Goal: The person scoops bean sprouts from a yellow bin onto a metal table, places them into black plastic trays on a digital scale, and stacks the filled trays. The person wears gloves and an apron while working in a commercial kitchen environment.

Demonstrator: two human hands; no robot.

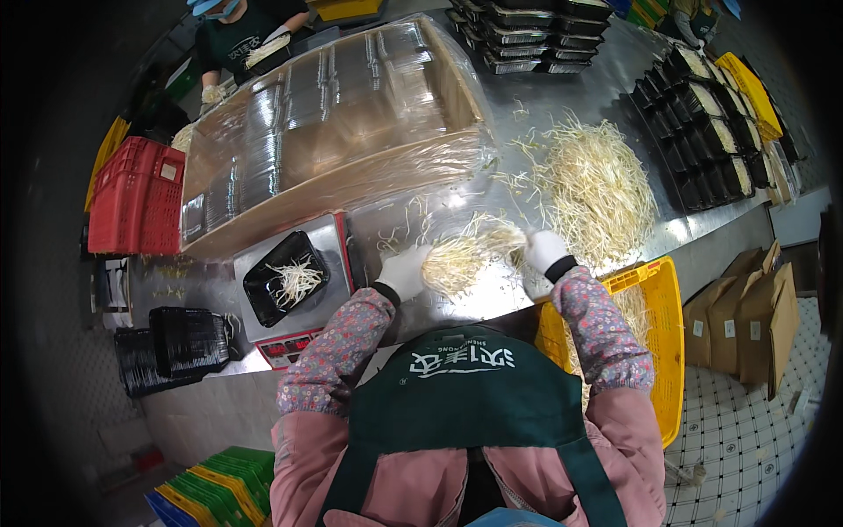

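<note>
My left hand (404, 271), in a white glove, grips one end of a bunch of bean sprouts (456, 263) just above the steel table (382, 221). At the bunch's other end is my right hand (545, 251), also gloved, its fingers closed around the sprout tips and slightly blurred. Beyond my right hand lies a large heap of bean sprouts (596, 188). Left of my left hand, a black plastic tray (261, 290) with a small clump of sprouts (298, 282) rests on a digital scale (337, 277).
A cardboard box (316, 197) of clear plastic lids stands beyond the scale. Stacked black trays (188, 342) sit at the table's left edge. A yellow crate (665, 369) holding sprouts is beside my right arm. Filled trays (698, 132) stand at right. A co-worker (244, 33) holds a tray opposite.
</note>
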